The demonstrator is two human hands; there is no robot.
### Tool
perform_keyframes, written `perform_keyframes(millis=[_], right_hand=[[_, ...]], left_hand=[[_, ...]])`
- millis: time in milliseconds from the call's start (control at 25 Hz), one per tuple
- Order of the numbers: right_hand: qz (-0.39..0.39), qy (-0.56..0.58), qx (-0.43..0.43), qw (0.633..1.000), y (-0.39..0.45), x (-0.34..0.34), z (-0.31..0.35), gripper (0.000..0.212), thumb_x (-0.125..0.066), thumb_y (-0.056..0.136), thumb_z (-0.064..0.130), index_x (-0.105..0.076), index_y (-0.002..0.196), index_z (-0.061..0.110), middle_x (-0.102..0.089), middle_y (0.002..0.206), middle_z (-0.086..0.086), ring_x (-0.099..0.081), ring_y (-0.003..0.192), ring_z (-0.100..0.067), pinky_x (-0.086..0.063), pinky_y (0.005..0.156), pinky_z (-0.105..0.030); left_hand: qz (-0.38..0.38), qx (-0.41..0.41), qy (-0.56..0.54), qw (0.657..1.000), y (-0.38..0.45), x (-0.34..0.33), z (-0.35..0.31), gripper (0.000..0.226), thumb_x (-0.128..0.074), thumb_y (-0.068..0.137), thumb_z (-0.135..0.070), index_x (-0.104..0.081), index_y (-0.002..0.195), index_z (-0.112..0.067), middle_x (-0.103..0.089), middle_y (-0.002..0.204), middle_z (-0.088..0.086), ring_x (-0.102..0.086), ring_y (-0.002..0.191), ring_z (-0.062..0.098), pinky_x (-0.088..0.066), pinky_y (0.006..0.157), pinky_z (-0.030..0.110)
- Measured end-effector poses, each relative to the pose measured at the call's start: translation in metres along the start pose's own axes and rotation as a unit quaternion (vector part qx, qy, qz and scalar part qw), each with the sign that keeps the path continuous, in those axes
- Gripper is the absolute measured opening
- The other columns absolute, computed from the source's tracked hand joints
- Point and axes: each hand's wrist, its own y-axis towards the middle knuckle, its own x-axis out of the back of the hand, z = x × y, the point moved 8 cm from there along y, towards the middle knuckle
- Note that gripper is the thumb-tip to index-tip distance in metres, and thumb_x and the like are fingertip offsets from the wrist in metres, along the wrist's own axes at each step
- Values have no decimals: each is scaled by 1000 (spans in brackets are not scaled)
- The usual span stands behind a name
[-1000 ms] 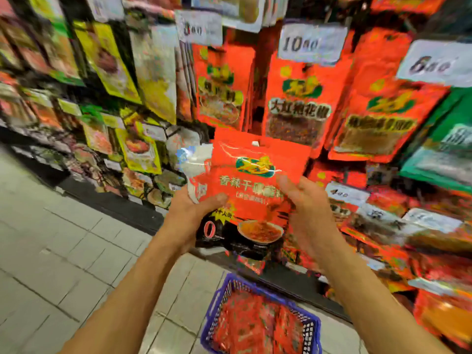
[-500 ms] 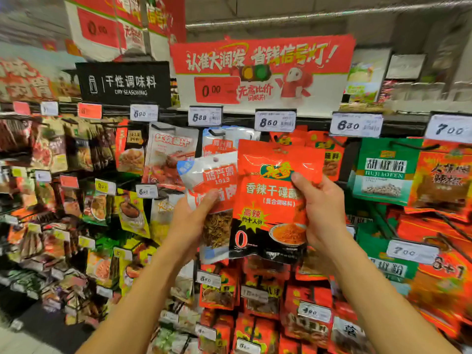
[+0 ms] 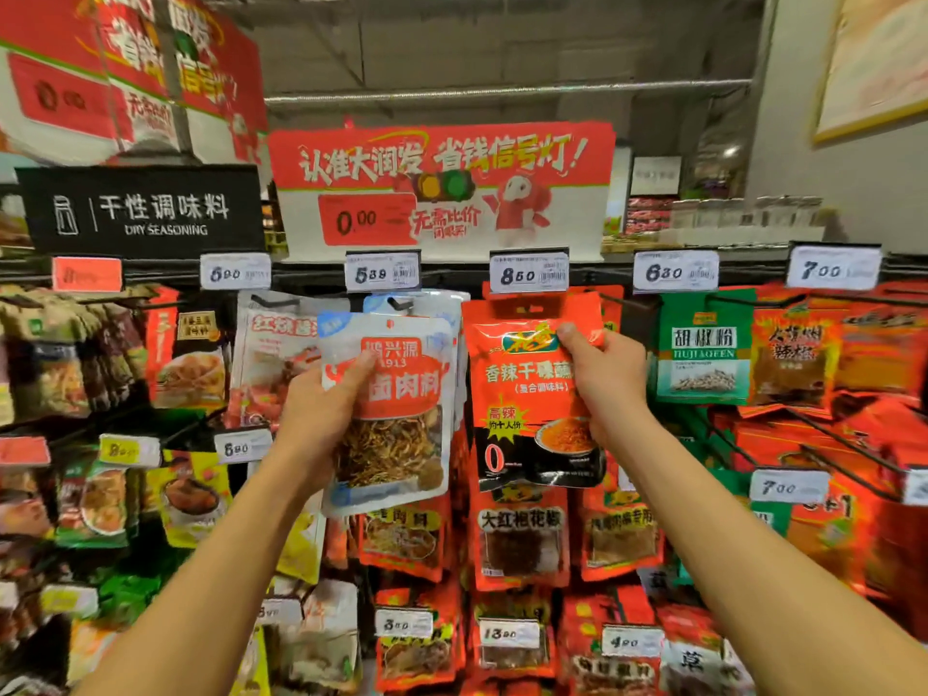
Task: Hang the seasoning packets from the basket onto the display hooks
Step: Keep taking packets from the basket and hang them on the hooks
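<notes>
Right hand (image 3: 600, 379) pinches the red packet (image 3: 532, 389) near its top edge, just under the 8.50 tag (image 3: 528, 272); left hand (image 3: 321, 419) grips the white packet (image 3: 396, 409).

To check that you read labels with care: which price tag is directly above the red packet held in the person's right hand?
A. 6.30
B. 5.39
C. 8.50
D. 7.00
C. The right hand holds the red packet up with its hang hole just under the 8.50 tag; the other tags hang over neighbouring hooks to either side.
</notes>
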Motion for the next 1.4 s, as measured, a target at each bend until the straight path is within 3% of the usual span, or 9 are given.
perform_keyframes(millis=[120,480,680,840,920,1040,1200,1320,1400], right_hand=[[-17,-7,-4,1000,2,-5,-1,29,-76,84,38,-66,69,15,-76,74,-9,-75,73,-30,-60,71,-59],[-51,-17,-47,997,16,-7,-15,28,-76,83,38,-68,64,19,-76,76,-10,-75,75,-32,-61,75,-58],[-78,-96,-34,992,37,-17,-21,37,-70,91,46,-60,77,13,-69,87,-8,-63,81,-28,-46,57,-34],[-65,-116,-37,990,55,-24,-29,31,-66,94,46,-69,88,16,-71,94,-5,-65,93,-29,-45,73,-32],[-50,-135,-31,989,56,-28,-32,31,-65,94,48,-67,82,20,-70,88,-1,-66,87,-26,-45,69,-30],[-61,-177,-23,982,45,-23,-30,39,-64,93,53,-63,111,17,-65,102,-2,-60,79,-20,-51,53,-26],[-144,-205,108,962,13,-8,-7,33,-64,93,35,-55,119,17,-53,111,-1,-50,91,-17,-40,82,-31],[-83,-180,178,964,-11,-30,8,4,-63,93,26,-59,94,25,-62,90,9,-57,81,-11,-39,73,-27],[17,-162,161,973,-16,-63,6,7,-64,94,30,-62,89,27,-67,86,8,-64,82,-9,-51,74,-32]], left_hand=[[12,3,-3,1000,7,-1,-1,18,-74,88,-39,-74,97,-23,-80,94,-3,-76,87,13,-57,73,31],[42,17,-35,998,19,-14,-1,29,-63,94,-45,-69,107,-20,-79,97,2,-76,89,16,-59,74,32],[65,39,-77,994,27,-19,7,24,-66,95,-27,-66,116,-15,-79,100,6,-76,92,21,-60,70,31],[71,55,-76,993,32,-26,5,22,-61,98,-36,-67,109,-18,-79,97,6,-77,88,21,-61,66,31],[70,44,-49,995,35,-29,0,25,-56,100,-41,-67,103,-19,-79,91,5,-77,83,20,-61,63,31],[48,22,-11,999,44,-24,-7,25,-55,100,-42,-65,103,-19,-79,88,2,-77,82,20,-62,64,33],[37,-15,-34,999,54,-21,-18,20,-54,103,-33,-65,102,-16,-78,87,5,-77,84,22,-62,66,34],[16,-16,-14,1000,63,-20,-19,18,-54,103,-32,-62,97,-17,-76,88,7,-75,85,25,-62,76,41],[9,-4,2,1000,69,-19,-16,17,-56,101,-34,-62,97,-18,-75,87,5,-76,84,24,-63,75,39]])
